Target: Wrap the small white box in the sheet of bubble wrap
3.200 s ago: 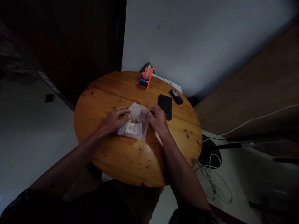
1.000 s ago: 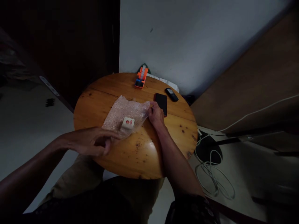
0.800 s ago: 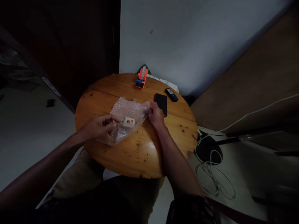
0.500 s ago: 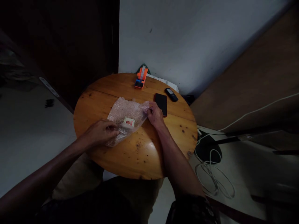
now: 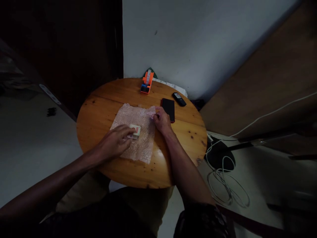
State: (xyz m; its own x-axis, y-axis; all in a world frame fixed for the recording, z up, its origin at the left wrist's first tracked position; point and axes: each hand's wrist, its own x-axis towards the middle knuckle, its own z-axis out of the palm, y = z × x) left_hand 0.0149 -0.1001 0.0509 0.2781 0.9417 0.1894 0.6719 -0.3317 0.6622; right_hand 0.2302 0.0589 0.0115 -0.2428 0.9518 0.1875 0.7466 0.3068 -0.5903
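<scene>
A sheet of bubble wrap (image 5: 143, 150) lies spread on the round wooden table (image 5: 188, 148). Near its middle sits a small whitish box (image 5: 135, 130) with a red mark. My left hand (image 5: 116, 140) reaches over the wrap from the left, its fingers apart and the fingertips touching the left side of the box. At the wrap's upper right corner, my right hand (image 5: 162, 120) pinches the edge between thumb and fingers. A black flat object with a red edge (image 5: 168, 109) lies just behind my right hand.
At the back of the table stands an orange and blue tape dispenser (image 5: 147, 82). A black phone-like device (image 5: 179, 99) lies at the back right. White papers are behind the table's rear edge. A coiled white cable (image 5: 224, 185) is on the floor at right.
The front part of the bubble wrap, folded up before, now lies flat. My left hand has moved from the wrap's front edge to the box. My right hand keeps its corner.
</scene>
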